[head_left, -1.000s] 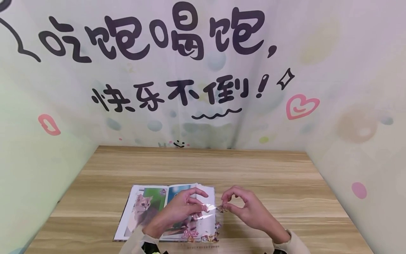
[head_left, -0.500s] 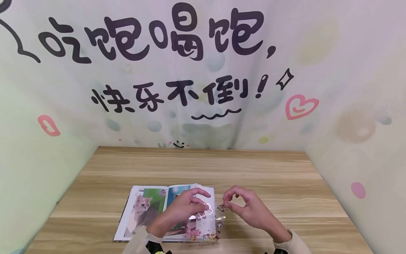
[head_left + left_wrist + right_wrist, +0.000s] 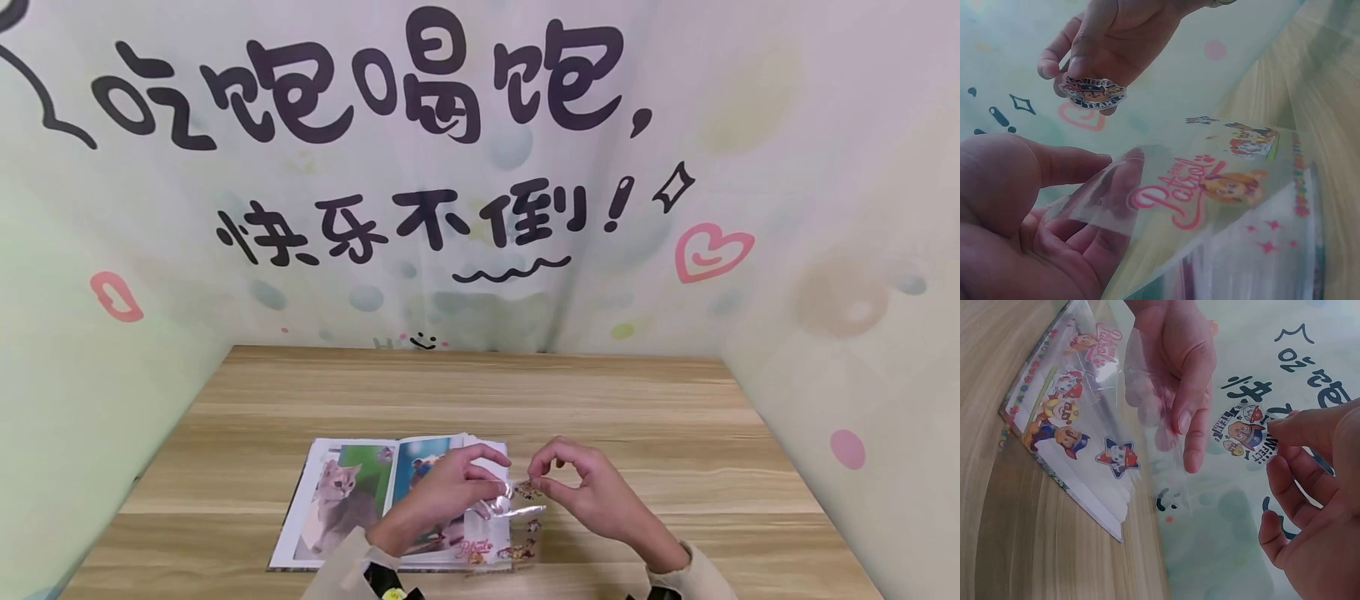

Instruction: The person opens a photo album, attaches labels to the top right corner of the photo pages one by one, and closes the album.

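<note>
My left hand (image 3: 453, 490) pinches a clear sticker sheet (image 3: 1191, 187) between thumb and fingers. Pink "Patrol" lettering and cartoon dogs are printed on the sheet, which hangs tilted over the right page of an open book (image 3: 303, 500). Thumb and index finger of my right hand (image 3: 581, 483) hold a small sticker (image 3: 1244, 432) by its edge. It carries cartoon dogs and "Team" lettering, and both wrist views show it apart from the sheet. In the head view my left hand and forearm partly cover the book's right page.
The book's left page has a cat photo (image 3: 337, 500); a blue-backed animal picture (image 3: 423, 467) shows on the right page. Beneath lies a wood-grain table (image 3: 637, 400). A printed curtain (image 3: 480, 308) with black lettering stands behind it.
My left hand has shifted slightly right with the sheet, which reaches further past the book's right edge. My right hand has barely moved and still holds the sticker.
</note>
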Action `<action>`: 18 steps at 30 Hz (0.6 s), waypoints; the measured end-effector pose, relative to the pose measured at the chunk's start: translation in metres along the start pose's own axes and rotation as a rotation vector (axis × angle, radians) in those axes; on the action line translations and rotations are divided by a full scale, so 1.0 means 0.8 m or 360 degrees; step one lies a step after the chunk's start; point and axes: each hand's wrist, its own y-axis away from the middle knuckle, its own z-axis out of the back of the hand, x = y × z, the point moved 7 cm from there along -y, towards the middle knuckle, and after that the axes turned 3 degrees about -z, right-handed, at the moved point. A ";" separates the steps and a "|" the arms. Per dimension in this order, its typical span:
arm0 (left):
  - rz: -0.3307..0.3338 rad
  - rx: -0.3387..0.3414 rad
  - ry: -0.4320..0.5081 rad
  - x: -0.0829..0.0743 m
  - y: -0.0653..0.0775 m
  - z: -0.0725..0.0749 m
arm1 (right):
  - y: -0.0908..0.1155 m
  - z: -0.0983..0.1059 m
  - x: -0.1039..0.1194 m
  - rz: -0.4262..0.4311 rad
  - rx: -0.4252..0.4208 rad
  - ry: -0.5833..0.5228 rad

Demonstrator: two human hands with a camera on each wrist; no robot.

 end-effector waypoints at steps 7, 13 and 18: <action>0.0009 -0.0023 0.0044 0.006 -0.009 -0.007 | 0.000 0.000 -0.006 -0.0017 0.0010 -0.0017; 0.0018 0.0016 0.0089 0.010 -0.014 -0.015 | 0.001 0.001 -0.008 -0.0024 0.0014 -0.0010; 0.0016 0.0006 0.0075 0.013 -0.018 -0.020 | 0.001 0.001 -0.010 -0.0050 0.0017 -0.0015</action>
